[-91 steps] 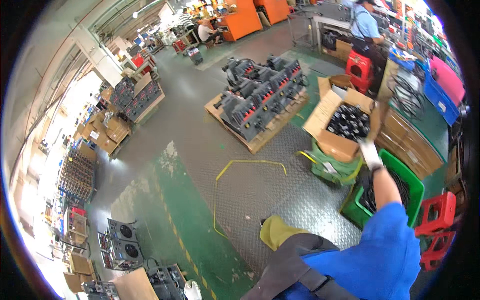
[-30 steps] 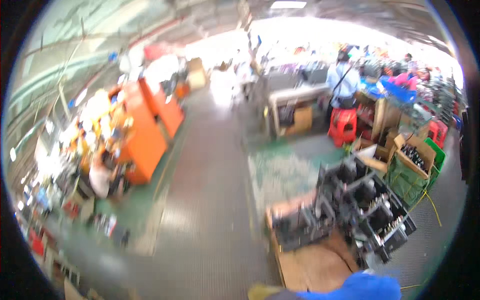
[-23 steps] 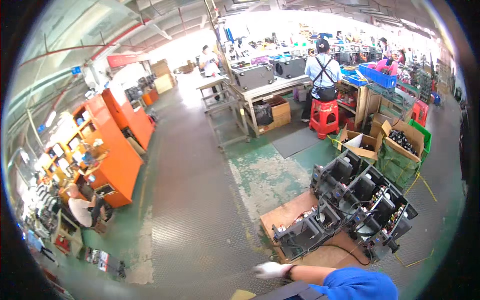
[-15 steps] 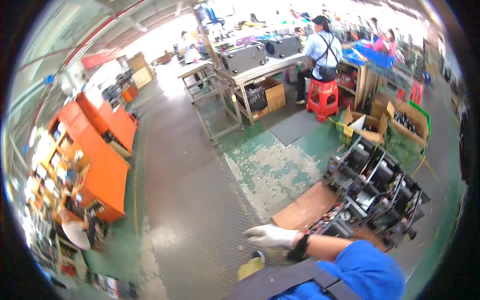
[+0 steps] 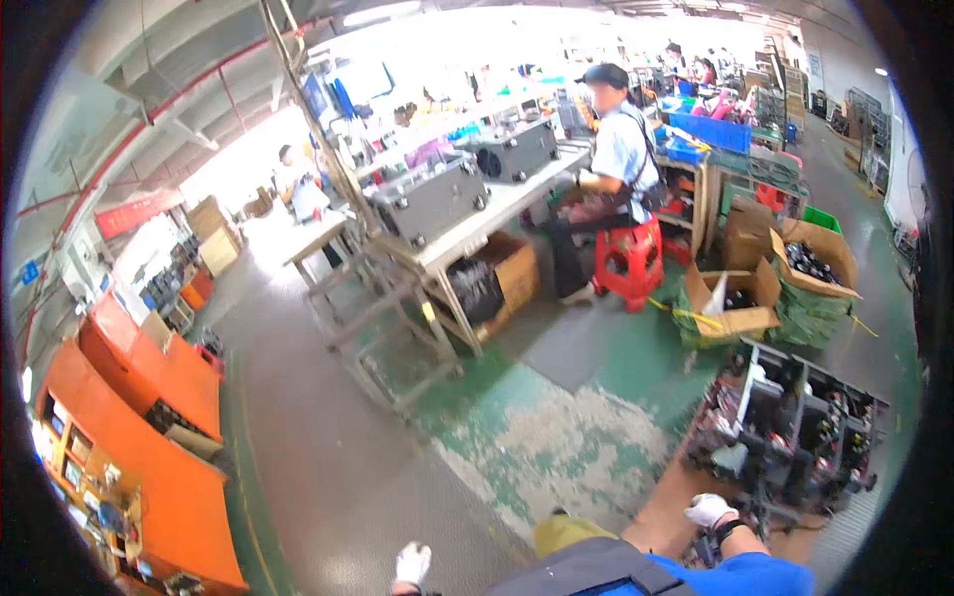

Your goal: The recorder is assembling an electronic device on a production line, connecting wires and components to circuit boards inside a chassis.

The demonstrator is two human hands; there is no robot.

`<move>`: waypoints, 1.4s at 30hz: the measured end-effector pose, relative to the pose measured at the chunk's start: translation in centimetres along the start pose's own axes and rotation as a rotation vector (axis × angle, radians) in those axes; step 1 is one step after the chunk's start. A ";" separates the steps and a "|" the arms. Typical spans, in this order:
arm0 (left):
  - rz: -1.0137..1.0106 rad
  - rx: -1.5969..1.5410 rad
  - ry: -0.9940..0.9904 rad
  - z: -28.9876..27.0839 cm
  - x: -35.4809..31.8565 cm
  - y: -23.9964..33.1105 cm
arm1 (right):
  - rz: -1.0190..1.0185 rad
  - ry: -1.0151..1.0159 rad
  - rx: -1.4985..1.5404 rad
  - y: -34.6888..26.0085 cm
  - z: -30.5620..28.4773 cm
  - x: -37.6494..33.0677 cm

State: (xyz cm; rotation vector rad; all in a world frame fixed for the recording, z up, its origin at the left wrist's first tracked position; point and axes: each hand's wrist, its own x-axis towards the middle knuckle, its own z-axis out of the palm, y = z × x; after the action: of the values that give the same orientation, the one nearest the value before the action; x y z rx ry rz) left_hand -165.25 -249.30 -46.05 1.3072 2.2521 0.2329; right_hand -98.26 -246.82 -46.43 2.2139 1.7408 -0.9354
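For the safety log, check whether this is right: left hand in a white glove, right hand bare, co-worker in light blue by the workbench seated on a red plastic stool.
The right hand isn't bare: the head view shows it in a white glove. The gloved left hand and the co-worker on the red plastic stool by the workbench are right.

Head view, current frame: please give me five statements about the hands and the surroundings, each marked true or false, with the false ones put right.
1. The right hand is nearer the open dark units than the left hand is. True.
2. Both hands are ungloved. False: both are gloved in white.
3. The seated co-worker is on a red stool. True.
4. Blue cabinets stand at the picture's lower left. False: those are orange cabinets.
5. Two grey cases rest on the workbench. True.
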 end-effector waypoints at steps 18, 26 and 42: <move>-0.055 0.005 -0.318 -5.4 56.2 14.8 | -0.572 0.184 0.133 -43.0 -33.6 40.2; 0.508 -0.151 0.725 -30.2 80.7 53.8 | -0.230 0.409 0.274 -47.6 -45.4 53.8; 0.673 -0.212 0.805 -34.7 98.1 65.9 | -1.611 0.700 0.179 -96.8 -68.1 82.0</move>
State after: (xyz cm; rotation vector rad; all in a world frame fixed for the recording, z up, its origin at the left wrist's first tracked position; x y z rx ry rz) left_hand -172.22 -128.11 -24.98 2.0531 2.1503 1.4064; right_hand -152.92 -117.06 -16.38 0.7082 3.8934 -0.3417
